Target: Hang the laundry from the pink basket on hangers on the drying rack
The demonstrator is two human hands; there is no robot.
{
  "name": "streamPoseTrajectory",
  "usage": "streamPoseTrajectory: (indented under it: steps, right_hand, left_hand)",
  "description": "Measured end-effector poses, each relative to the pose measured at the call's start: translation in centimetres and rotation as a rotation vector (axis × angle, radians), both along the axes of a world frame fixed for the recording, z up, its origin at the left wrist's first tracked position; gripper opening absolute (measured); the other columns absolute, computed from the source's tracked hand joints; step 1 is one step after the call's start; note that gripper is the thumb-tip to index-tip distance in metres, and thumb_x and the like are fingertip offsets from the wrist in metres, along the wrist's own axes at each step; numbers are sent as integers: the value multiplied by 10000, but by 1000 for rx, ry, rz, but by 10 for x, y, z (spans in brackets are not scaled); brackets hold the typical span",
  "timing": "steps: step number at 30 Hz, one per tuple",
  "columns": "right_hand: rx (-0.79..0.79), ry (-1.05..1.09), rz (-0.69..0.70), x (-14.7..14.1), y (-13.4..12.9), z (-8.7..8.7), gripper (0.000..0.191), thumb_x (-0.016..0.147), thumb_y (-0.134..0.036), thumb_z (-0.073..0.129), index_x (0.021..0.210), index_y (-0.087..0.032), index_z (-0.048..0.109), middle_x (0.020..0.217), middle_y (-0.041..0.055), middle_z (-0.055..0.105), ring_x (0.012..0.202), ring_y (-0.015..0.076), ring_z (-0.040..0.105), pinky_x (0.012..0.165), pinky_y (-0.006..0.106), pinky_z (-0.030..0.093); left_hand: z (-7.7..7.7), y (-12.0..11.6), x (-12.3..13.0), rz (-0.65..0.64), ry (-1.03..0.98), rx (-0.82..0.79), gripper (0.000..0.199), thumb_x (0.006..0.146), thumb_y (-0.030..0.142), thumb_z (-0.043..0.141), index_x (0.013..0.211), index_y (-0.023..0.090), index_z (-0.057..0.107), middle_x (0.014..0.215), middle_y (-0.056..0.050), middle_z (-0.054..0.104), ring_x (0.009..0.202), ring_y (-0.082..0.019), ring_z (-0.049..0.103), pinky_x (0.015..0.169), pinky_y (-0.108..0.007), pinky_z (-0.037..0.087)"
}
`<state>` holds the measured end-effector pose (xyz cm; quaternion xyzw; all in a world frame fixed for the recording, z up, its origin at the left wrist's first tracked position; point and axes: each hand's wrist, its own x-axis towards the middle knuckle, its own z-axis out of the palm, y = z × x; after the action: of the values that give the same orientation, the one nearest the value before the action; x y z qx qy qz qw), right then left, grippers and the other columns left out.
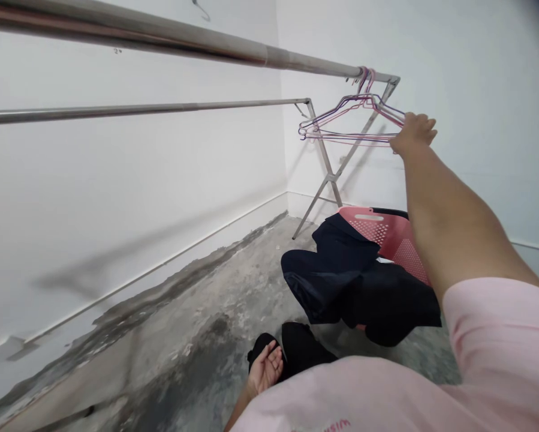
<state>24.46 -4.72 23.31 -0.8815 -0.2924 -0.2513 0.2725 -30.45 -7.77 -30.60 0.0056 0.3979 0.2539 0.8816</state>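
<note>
On the silver metal rail (269,56), thin pink and purple hangers (363,97) hung hooks-up, long axis left-to-right; the right hand (413,132) gripped their right ends, the left hand (264,371), fingers half-curled, held nothing.

Hangers (354,135) hang in a group at the far right end of the near rail (251,53); the right hand (415,131) is at their right ends. The far rail (161,110) runs behind. Below the hangers, a basket (384,233) stands on the floor (188,318), clothes (336,270) draped over its near and left sides. The left hand (267,367) is near, left of the basket.
</note>
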Motion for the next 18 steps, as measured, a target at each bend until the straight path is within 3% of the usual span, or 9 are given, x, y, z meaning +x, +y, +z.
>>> streamPoseTrajectory:
  steps: [6,13,18]
  right_hand:
    - [48,96,9,9,-1,-1,708,895,-414,670,1437,-53,393,1420,283,431,1345,305,352,952,449,324]
    - [114,116,60,9,9,-7,489,945,-294,616,1366,-57,541,1371,256,514,1340,259,408,990,432,327]
    - [171,4,-13,0,13,-5,558,953,-351,602,1412,-62,468,1433,219,432,1356,294,374,967,420,333]
  left_hand:
    - [3,0,1,8,-34,-10,419,904,327,489,1269,531,515,780,-37,731,753,-235,756,642,-303,568]
    - [8,0,3,10,-95,-28,262,995,342,365,1157,337,571,752,-76,731,648,-204,739,600,-274,596]
    - [9,-3,3,7,-85,-10,221,992,337,374,1039,315,589,751,-64,730,659,-192,742,607,-262,591]
